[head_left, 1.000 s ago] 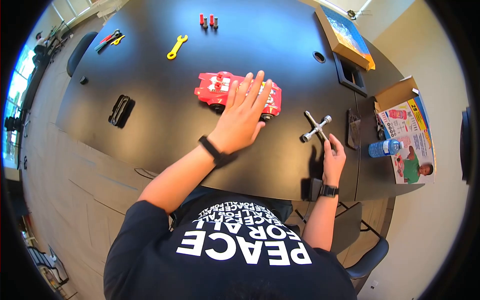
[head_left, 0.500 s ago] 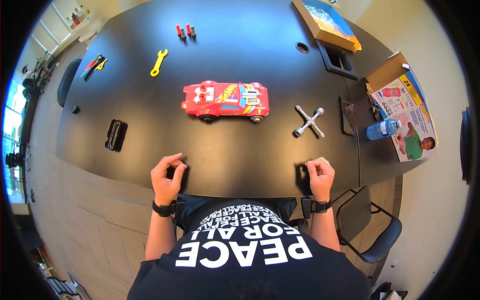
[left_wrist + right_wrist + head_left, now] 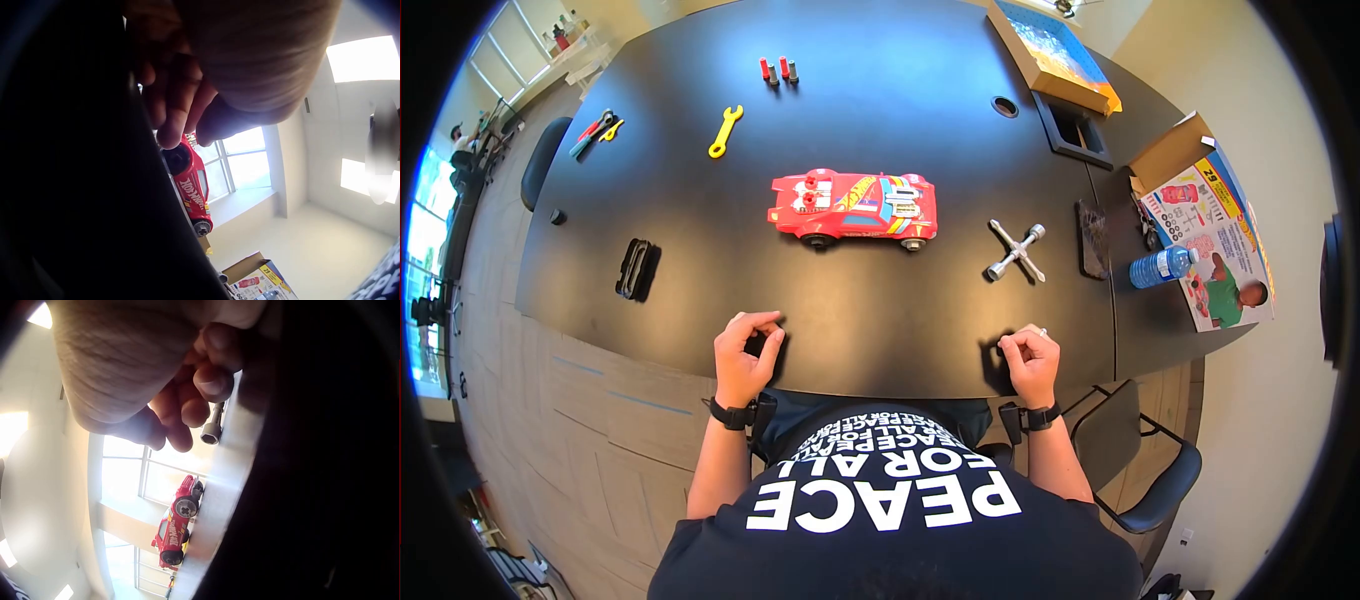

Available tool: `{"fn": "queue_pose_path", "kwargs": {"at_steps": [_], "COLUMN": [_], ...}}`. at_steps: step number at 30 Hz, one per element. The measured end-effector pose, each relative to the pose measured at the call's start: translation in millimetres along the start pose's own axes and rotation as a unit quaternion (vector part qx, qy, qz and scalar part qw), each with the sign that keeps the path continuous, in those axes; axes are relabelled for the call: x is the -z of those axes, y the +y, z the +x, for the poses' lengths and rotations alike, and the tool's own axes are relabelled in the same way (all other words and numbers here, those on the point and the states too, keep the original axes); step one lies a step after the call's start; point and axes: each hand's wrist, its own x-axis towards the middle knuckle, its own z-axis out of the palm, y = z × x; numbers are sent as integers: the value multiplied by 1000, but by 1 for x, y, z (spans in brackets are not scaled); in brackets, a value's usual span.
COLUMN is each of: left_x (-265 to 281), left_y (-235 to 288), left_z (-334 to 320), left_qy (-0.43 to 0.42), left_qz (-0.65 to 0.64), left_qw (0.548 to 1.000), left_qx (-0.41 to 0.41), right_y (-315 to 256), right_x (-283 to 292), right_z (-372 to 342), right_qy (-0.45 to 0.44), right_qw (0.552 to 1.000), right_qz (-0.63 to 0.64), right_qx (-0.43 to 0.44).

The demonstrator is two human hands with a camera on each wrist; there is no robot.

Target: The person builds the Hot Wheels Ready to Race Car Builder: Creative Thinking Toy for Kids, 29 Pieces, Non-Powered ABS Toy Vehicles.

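Observation:
A red toy car (image 3: pixel 855 208) stands on the dark table, its nose toward the right. My left hand (image 3: pixel 745 355) rests near the table's front edge, fingers loosely curled around nothing. Across from it, my right hand (image 3: pixel 1031 365) lies at the same edge, also loosely curled and holding nothing. Beyond the right hand is a silver four-way lug wrench (image 3: pixel 1017 250), apart from the fingers. In the right wrist view, one socket of the lug wrench (image 3: pixel 211 432) shows just past the fingertips. The left wrist view has the toy car (image 3: pixel 192 187) beyond the fingers.
A yellow wrench (image 3: pixel 725 132) and several red and grey bolts (image 3: pixel 778 71) are at the back. Small tools (image 3: pixel 595 133) and a black case (image 3: pixel 636 270) occupy the left side. A water bottle (image 3: pixel 1162 268), a printed box (image 3: pixel 1212 230) and an open tray box (image 3: pixel 1055 60) are at the right.
My left hand has come off the car and back to the front edge. The right hand has let go of the lug wrench, which lies on the table, and drawn back too.

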Motion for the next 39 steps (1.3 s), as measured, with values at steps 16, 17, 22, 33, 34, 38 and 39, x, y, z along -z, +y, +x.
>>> {"fn": "queue_pose_path", "kwargs": {"at_steps": [16, 17, 22, 33, 34, 38, 39], "left_x": [1, 2, 55, 157, 155, 146, 144], "left_y": [-6, -18, -31, -138, -135, -122, -120], "left_z": [-3, -7, 18, 51, 54, 54, 54], "left_qy": [17, 39, 183, 117, 117, 166, 189], "left_qz": [-53, -109, -70, 379, 377, 388, 394], "left_qw": [997, 989, 974, 907, 908, 889, 883], "left_qx": [51, 87, 113, 141, 140, 176, 172], "right_y": [7, 8, 8, 9, 9, 9, 9], "right_x": [-2, -2, -1, -2, 0, 0, -1], "right_z": [0, -1, -1, -1, -1, -1, 0], "right_qy": [40, 40, 41, 50, 52, 37, 46], "right_qw": [999, 999, 998, 997, 997, 997, 998], "right_qz": [20, 15, 35, 52, 50, 37, 38], "right_qx": [-16, -14, -30, -35, -35, -49, -36]}}
